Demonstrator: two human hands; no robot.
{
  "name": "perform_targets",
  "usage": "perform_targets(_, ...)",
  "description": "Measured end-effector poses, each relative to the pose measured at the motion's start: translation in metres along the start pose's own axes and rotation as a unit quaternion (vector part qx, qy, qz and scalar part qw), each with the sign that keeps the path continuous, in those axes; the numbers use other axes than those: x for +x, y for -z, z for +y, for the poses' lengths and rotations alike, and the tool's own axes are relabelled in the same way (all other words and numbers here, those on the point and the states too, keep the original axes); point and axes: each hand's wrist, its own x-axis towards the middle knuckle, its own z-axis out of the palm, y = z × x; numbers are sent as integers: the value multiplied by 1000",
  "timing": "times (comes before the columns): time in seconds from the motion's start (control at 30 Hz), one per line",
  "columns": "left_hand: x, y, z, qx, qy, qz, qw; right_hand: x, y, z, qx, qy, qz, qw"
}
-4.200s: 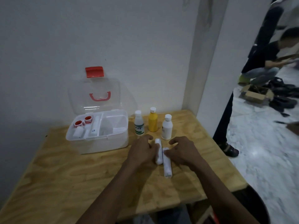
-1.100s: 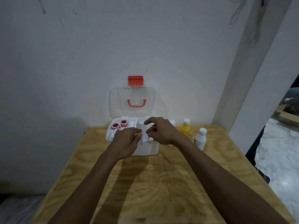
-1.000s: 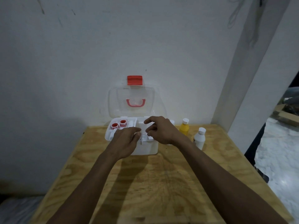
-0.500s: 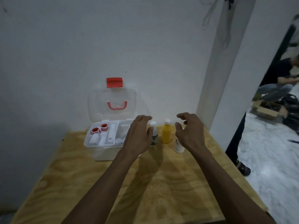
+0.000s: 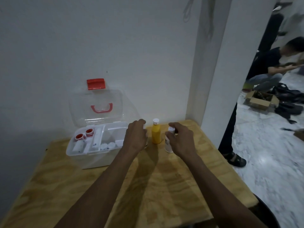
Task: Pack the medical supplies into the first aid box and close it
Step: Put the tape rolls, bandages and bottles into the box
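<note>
The first aid box [image 5: 92, 159] stands open at the table's back left, its clear lid [image 5: 79, 106] leaning on the wall. Its tray holds two red-rimmed tape rolls [image 5: 80, 137], a tube [image 5: 97, 137] and white gauze rolls [image 5: 107, 145]. To the right of the box, my left hand [image 5: 135, 137] is curled around a white bottle that it almost hides. A yellow bottle [image 5: 156, 134] stands upright between my hands. My right hand [image 5: 181, 139] wraps a white bottle [image 5: 169, 146], thumb in front and fingers over the cap.
The wooden table [image 5: 148, 191] sits against a white wall, with a pillar [image 5: 212, 79] at its back right corner. A person's leg and sandal [image 5: 233, 157] stand close to the right edge. Farther right, a person crouches [image 5: 269, 69] by a cardboard box [image 5: 261, 100].
Both hands left the box, moved right to the bottles and closed around the two white ones. The two gauze rolls from the table now lie in the tray.
</note>
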Motion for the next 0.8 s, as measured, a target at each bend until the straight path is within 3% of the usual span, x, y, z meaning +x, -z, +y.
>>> perform_targets(0.23,-18,19,5,-45,-25,50,997,-10,18,-15,13,40,27,999)
perform_targets(0.47,-33,93,-3,-64,-62,146,985,-14,34,-77,68,125,37,989)
perform_targets(0.67,-22,140,-38,-27,-21,200,979,-2,-5,-125,144,160,-3,977)
perform_targets(0.8,-6,136,-61,-14,-8,180,984,10,-41,-129,132,176,-37,975)
